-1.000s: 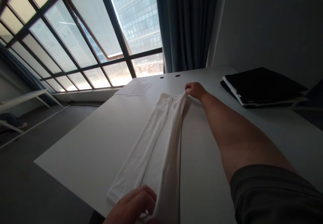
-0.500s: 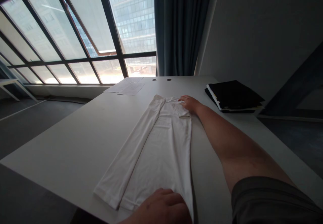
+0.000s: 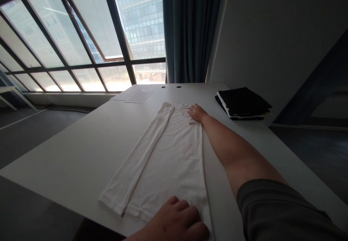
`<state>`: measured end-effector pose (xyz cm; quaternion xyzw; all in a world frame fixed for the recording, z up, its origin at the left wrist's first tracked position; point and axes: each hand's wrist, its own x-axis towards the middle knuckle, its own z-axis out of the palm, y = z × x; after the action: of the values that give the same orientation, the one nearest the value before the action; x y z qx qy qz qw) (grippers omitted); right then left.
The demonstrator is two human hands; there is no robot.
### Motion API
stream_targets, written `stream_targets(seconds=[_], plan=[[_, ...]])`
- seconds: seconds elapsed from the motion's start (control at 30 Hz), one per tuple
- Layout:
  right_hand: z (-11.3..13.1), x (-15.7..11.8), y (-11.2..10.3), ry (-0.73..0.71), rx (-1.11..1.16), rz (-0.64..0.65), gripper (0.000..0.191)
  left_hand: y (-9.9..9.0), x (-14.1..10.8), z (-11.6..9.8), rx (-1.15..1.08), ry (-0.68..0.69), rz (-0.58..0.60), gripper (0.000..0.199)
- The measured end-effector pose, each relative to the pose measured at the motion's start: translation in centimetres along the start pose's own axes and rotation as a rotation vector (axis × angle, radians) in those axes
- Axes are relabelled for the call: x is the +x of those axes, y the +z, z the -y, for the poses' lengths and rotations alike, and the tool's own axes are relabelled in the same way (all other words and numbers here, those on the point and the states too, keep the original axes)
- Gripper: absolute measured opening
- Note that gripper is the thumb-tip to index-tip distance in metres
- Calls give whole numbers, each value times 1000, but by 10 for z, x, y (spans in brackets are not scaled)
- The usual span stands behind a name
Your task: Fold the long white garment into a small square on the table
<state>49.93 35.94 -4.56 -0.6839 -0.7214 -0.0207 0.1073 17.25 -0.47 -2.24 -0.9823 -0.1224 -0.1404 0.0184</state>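
Observation:
A white garment lies stretched out on the white table, its left part folded over lengthwise into a long strip. At the garment's far right corner, my right hand rests on the fabric with its fingers spread. My left hand is at the near right end of the garment, with its fingers curled down and closed at the cloth. The fingertips of my left hand are hidden beneath the knuckles.
A stack of black folders sits at the table's right side. Sheets of paper lie at the far left of the table, near two round cable holes. Beyond are a dark curtain and large windows.
My right hand has flattened more onto the garment's far corner. The right side of the cloth looks smoother and straighter. My left hand has shifted slightly, and the view has moved a little.

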Motion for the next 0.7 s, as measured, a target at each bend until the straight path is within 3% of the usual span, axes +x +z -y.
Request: stream_targets(seconds=[0.13,0.23,0.43,0.6,0.7], plan=[[-13,-5,-9,338,33,-115,65,4,5,-7,59,-32,45,27],[-20,0,-12,490,69,-119,71,3,14,-11,85,-26,108,28],[-33,18,-18,416,191,-10,37,-7,25,-14,30,-13,252,25],[-45,26,-22,377,261,-71,34,1,21,-9,-161,-180,205,29],[-46,27,-20,378,318,-81,30,4,27,-6,-98,-135,203,34]])
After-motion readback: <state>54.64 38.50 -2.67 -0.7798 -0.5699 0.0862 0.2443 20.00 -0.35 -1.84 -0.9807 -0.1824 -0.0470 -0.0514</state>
